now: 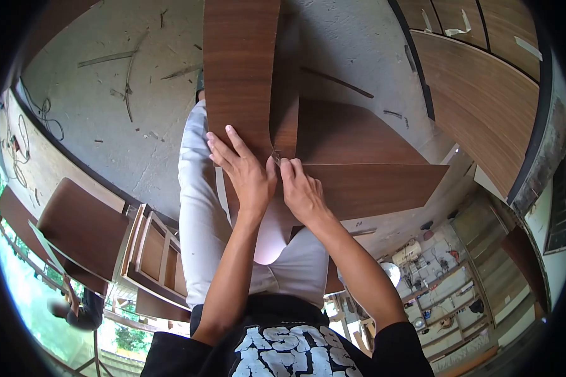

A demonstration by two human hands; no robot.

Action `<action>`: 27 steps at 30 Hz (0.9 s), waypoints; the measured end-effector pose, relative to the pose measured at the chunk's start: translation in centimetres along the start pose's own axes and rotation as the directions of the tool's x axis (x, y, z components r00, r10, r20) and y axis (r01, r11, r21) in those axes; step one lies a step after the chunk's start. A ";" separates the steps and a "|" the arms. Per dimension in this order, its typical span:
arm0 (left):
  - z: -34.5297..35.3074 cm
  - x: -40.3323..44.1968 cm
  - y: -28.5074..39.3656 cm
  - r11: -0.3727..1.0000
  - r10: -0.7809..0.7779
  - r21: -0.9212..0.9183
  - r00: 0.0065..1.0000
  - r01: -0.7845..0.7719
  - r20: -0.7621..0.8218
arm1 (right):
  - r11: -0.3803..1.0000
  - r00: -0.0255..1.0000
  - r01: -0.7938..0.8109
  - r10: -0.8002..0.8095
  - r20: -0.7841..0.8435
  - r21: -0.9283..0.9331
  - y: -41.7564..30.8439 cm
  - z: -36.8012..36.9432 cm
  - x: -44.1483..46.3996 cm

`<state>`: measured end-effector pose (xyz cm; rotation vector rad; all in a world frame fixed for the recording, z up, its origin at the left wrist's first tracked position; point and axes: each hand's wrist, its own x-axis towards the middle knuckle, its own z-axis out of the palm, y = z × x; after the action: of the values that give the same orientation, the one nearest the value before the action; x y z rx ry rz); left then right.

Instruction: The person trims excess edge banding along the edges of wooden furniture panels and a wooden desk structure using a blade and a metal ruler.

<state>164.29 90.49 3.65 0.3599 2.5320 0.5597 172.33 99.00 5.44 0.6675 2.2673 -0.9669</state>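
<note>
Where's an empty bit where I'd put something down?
On the floor past the stick, between the long board and the big panel. The long board looks bare beyond the left hand. It's crowded where that hand and the right hand meet, and scraps litter the floor left of the board.

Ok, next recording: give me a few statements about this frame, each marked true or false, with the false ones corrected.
1. The person's left hand rests on a long, dark-brown wood-grain panel. True.
2. The right hand is far from the left hand. False: the two hands are close together.
3. The person wears black trousers. False: the pale trousers are plain to see.
4. Long, thin strips lie on the grey floor. True.
5. Another person in dark clothing appears at the upper right of the picture. False: they appear at the lower left.
</note>
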 end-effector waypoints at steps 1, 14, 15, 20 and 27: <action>0.0 0.0 0.1 1.000 -0.007 0.001 1.000 0.007 -0.002 | 1.000 1.000 0.010 -0.010 -0.007 -0.004 0.1 0.1 0.0; -0.1 -1.4 0.2 0.447 -0.313 -0.686 0.819 0.574 0.481 | 0.998 0.999 -0.011 0.009 0.042 0.059 -0.1 -0.1 0.6; -0.1 -1.1 0.3 0.477 -0.334 -0.659 0.813 0.582 0.477 | 0.997 0.999 -0.013 0.009 0.045 0.075 -0.1 -0.1 0.7; 0.2 -0.3 0.8 0.517 -0.417 -0.623 0.808 0.588 0.417 | 0.997 0.997 -0.034 0.029 0.071 0.064 -0.1 0.0 1.6; -0.2 -1.0 0.2 0.535 -0.351 -0.617 0.816 0.577 0.459 | 0.998 0.997 -0.053 0.051 0.050 0.029 -0.5 0.4 0.3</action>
<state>165.02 90.30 4.32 -0.5168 1.7798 1.1409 171.86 98.47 5.27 0.7044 2.1855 -0.9840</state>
